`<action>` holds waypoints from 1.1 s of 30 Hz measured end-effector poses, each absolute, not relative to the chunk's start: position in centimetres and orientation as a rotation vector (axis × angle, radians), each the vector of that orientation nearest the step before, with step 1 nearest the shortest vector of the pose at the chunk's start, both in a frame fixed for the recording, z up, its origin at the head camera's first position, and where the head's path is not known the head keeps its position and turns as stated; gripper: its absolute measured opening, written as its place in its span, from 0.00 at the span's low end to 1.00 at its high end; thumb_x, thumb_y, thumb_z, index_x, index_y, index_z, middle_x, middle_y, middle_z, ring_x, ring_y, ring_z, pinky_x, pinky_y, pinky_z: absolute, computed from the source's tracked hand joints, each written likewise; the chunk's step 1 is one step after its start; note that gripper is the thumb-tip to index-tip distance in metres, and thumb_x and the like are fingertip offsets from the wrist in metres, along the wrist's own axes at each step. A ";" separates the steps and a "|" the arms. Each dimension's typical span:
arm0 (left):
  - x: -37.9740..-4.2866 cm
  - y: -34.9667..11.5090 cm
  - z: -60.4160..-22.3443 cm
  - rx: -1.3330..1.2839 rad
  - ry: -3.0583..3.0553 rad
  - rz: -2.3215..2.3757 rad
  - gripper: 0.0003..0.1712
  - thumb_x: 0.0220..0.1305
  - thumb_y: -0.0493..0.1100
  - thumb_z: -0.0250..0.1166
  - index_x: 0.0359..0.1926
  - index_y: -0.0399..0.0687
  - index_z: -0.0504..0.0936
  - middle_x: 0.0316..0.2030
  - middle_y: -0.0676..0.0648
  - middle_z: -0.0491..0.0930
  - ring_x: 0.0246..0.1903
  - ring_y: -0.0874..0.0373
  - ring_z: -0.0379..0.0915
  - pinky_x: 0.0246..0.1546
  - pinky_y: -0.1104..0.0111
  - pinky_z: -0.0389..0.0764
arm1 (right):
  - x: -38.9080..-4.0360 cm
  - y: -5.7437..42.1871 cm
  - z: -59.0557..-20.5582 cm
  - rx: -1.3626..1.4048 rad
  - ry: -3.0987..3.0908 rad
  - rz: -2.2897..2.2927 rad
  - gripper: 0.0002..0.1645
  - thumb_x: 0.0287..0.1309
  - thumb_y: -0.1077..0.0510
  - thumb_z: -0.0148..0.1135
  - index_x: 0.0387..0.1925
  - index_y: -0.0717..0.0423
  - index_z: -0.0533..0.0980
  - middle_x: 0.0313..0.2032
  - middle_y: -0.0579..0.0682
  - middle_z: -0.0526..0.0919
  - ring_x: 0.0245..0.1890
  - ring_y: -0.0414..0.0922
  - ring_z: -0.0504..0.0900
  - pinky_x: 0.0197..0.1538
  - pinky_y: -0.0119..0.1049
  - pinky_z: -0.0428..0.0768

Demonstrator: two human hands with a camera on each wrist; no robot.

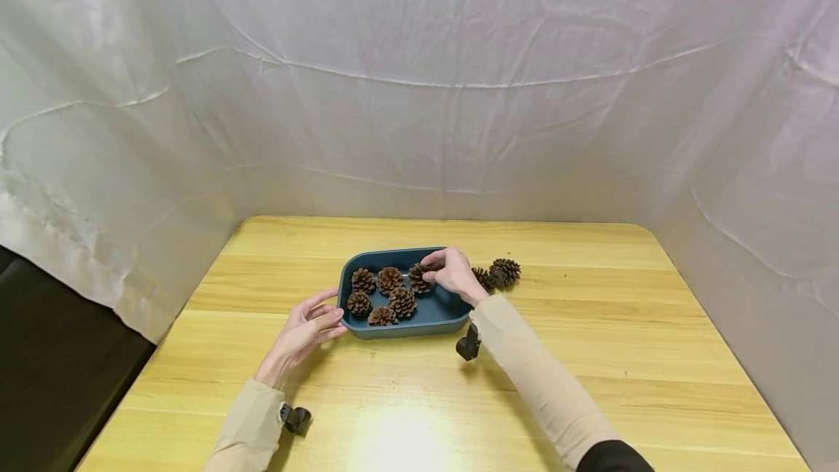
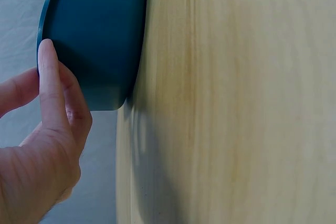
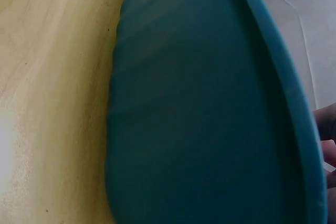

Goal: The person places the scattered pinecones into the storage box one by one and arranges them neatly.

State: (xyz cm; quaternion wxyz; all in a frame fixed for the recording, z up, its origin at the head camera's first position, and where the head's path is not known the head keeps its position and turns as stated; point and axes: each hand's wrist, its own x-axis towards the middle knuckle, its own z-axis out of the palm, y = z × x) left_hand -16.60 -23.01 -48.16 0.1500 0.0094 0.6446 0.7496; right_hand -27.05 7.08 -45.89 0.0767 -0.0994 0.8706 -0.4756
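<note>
A dark blue rectangular tray (image 1: 429, 328) stands on the table with several brown pine cones inside, mostly toward its left and middle. At its left end, my left hand (image 1: 304, 331) grips the rim; the left wrist view shows the thumb (image 2: 48, 59) against the tray wall (image 2: 100, 40). My right hand (image 1: 454, 273) reaches over the tray and holds a pine cone (image 1: 418, 279) by its right side, inside the tray near the far wall. In the right wrist view, the tray's side (image 3: 194, 103) hides most of that hand; only fingers (image 3: 329, 153) show at the right edge.
Beyond the tray's right end, loose pine cones (image 1: 506, 273) lie on the table, partly behind my right wrist. The wooden table (image 1: 590, 326) has pale cloth (image 1: 446, 137) hanging behind it and at both sides. A dark surface (image 1: 52, 363) shows at the far left.
</note>
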 end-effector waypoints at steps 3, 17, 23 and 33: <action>-16.6 -23.0 -48.1 0.027 1.854 2.151 0.37 0.72 0.30 0.55 0.77 0.31 0.50 0.41 0.51 0.78 0.37 0.63 0.82 0.47 0.73 0.89 | -27.0 7.2 -46.0 -0.289 2.602 -1.419 0.13 0.59 0.67 0.69 0.47 0.58 0.85 0.44 0.58 0.87 0.45 0.51 0.83 0.47 0.43 0.87; -16.6 -23.1 -48.1 0.022 1.850 2.150 0.38 0.72 0.29 0.55 0.77 0.31 0.49 0.42 0.51 0.78 0.37 0.62 0.82 0.48 0.72 0.89 | -26.8 6.8 -46.2 -0.246 2.602 -1.422 0.14 0.59 0.67 0.68 0.47 0.57 0.85 0.45 0.57 0.87 0.45 0.50 0.85 0.46 0.42 0.88; -16.6 -23.1 -48.2 0.025 1.851 2.151 0.38 0.72 0.30 0.55 0.77 0.31 0.49 0.42 0.50 0.77 0.37 0.62 0.82 0.48 0.72 0.89 | -26.9 6.8 -46.4 -0.237 2.606 -1.427 0.14 0.60 0.67 0.68 0.48 0.56 0.85 0.47 0.57 0.87 0.49 0.52 0.83 0.48 0.44 0.87; -16.6 -23.1 -48.2 0.041 1.838 2.160 0.38 0.72 0.29 0.55 0.77 0.30 0.49 0.42 0.50 0.78 0.37 0.62 0.83 0.47 0.73 0.89 | -26.8 6.7 -46.6 -0.240 2.609 -1.424 0.15 0.62 0.66 0.65 0.51 0.58 0.83 0.50 0.58 0.86 0.53 0.54 0.82 0.53 0.49 0.86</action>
